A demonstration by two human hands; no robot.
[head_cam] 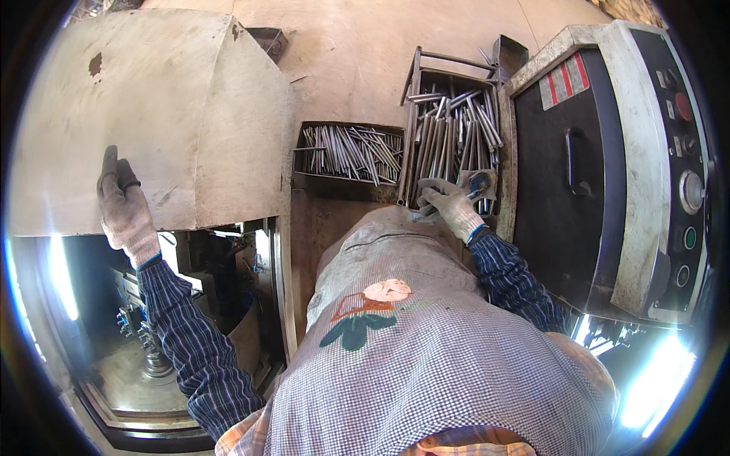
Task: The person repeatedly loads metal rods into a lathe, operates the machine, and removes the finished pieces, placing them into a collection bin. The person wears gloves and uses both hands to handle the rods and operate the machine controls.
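Note:
My left hand, in a grey-coated knit glove, lies against the pale sheet-metal cover of a machine on the left. Its fingers point away from me and hold nothing. On the right, my gloved right hand hangs over the near end of a metal bin of steel rods. Its fingers are bent, and whether they hold anything is hidden. Just beside it a dark blue object, too small to name, rests on a brownish pad over the rods.
A second metal box of shorter rods stands left of the bin. Below the cover, an opening shows the lathe-like machine's inside. At right stands another machine with a dark, handled door and a button panel.

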